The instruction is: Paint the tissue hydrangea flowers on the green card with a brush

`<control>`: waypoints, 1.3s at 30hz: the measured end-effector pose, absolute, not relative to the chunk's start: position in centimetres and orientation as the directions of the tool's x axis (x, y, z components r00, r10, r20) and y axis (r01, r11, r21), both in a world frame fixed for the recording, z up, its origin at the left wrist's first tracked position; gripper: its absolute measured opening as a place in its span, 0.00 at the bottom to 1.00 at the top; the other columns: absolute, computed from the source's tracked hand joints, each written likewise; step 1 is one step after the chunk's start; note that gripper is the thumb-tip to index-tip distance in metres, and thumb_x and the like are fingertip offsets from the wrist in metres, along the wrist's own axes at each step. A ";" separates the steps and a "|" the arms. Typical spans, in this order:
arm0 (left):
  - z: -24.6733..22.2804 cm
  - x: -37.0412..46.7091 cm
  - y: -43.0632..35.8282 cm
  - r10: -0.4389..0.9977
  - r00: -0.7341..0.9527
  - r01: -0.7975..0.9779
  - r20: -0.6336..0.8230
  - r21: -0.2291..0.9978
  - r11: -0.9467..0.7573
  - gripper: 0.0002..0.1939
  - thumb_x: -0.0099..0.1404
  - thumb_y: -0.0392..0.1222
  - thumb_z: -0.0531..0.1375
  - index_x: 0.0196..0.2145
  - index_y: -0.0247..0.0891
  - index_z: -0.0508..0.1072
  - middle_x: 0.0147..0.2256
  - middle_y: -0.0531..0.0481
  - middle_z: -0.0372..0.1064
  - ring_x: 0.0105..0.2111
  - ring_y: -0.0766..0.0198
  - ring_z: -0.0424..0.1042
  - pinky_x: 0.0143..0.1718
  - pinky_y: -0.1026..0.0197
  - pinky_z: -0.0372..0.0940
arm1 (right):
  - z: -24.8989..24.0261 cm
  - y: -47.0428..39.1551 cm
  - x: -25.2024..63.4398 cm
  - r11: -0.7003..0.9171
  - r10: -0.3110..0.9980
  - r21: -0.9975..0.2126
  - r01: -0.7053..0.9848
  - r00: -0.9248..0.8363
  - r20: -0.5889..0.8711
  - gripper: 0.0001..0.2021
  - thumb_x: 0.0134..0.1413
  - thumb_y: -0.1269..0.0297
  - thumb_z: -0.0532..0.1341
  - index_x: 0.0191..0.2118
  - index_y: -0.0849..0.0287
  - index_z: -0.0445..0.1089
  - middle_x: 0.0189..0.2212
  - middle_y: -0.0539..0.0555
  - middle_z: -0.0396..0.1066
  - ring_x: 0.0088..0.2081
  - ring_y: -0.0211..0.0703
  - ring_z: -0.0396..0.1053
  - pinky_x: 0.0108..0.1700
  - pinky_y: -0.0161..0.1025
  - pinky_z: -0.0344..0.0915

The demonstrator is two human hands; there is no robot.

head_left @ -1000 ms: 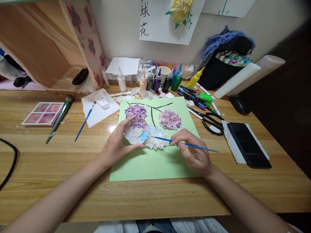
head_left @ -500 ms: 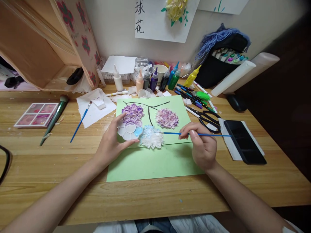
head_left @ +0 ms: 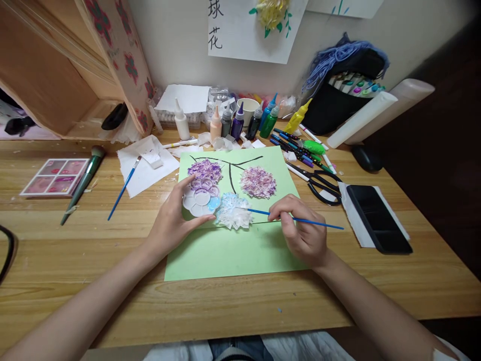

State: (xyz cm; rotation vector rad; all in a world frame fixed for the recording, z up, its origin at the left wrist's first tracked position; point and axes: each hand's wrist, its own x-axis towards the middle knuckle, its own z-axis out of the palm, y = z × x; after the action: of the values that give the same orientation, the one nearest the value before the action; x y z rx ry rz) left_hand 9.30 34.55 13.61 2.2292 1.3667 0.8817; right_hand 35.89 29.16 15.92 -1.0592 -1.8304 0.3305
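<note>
My left hand (head_left: 176,210) grips a flower-shaped paint palette (head_left: 202,197) by its edge; light blue paint fills one well and purple stains others. In my right hand (head_left: 300,228) is a thin blue paintbrush (head_left: 315,222), its tip touching a ruffled white paper blossom (head_left: 236,214) tinted pale blue at its upper left. The blossom sits on a green paper sheet (head_left: 225,255) that has black branch lines. Two purple-tinted blossoms, a left one (head_left: 206,170) and a right one (head_left: 258,182), lie farther up the sheet; the palette overlaps the left one.
Small paint bottles (head_left: 237,123) line the wall side. Scissors (head_left: 323,186), pens (head_left: 291,145) and a black phone-like slab (head_left: 378,218) lie to the right. Leftward are another paintbrush (head_left: 125,188) on white paper, a green-handled brush (head_left: 84,178) and a four-panel case (head_left: 55,177).
My right hand has shifted slightly left and toward me, and the paintbrush's rear end has swung lower. My left hand and the palette stay nearly still.
</note>
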 end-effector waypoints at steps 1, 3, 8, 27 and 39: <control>13.6 9.3 34.6 0.891 0.330 0.652 0.312 0.607 -0.454 0.42 0.57 0.53 0.68 0.63 0.42 0.55 0.61 0.40 0.63 0.59 0.48 0.66 0.58 0.46 0.65 | 16.0 29.2 35.9 0.588 0.777 -0.613 0.528 -0.156 0.610 0.10 0.60 0.74 0.52 0.32 0.56 0.67 0.24 0.51 0.68 0.28 0.41 0.66 0.31 0.40 0.62; 13.6 9.3 34.5 0.890 0.332 0.647 0.314 0.610 -0.457 0.42 0.57 0.54 0.68 0.63 0.42 0.55 0.61 0.39 0.63 0.59 0.48 0.66 0.58 0.46 0.64 | 16.0 29.2 35.9 0.588 0.773 -0.611 0.530 -0.145 0.618 0.10 0.60 0.74 0.51 0.31 0.56 0.67 0.24 0.51 0.68 0.28 0.41 0.66 0.31 0.40 0.62; 13.6 9.3 34.5 0.892 0.327 0.644 0.312 0.617 -0.452 0.42 0.57 0.54 0.68 0.63 0.42 0.55 0.61 0.39 0.63 0.59 0.48 0.66 0.58 0.46 0.65 | 16.1 29.1 35.9 0.606 0.774 -0.618 0.501 -0.190 0.604 0.11 0.59 0.75 0.51 0.32 0.56 0.67 0.24 0.51 0.69 0.27 0.41 0.66 0.30 0.40 0.63; 13.5 9.3 34.6 0.893 0.326 0.665 0.310 0.596 -0.450 0.42 0.57 0.56 0.67 0.64 0.43 0.55 0.61 0.41 0.63 0.59 0.48 0.66 0.58 0.45 0.64 | 16.2 29.3 35.9 0.598 0.775 -0.621 0.506 -0.168 0.609 0.11 0.59 0.73 0.51 0.32 0.55 0.68 0.24 0.51 0.70 0.27 0.42 0.68 0.31 0.40 0.64; 13.6 9.4 34.6 0.902 0.315 0.657 0.295 0.618 -0.431 0.42 0.57 0.57 0.67 0.63 0.43 0.56 0.61 0.41 0.64 0.58 0.48 0.67 0.57 0.46 0.64 | 15.9 29.5 36.3 0.541 0.825 -0.691 0.480 -0.142 0.547 0.11 0.64 0.70 0.51 0.32 0.56 0.67 0.26 0.51 0.68 0.30 0.42 0.67 0.33 0.41 0.63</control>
State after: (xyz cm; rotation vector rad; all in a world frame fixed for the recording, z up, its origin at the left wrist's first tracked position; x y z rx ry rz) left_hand 9.36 34.61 13.58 2.2027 1.3882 0.8723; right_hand 36.26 29.53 15.87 -1.0838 -1.7900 0.4370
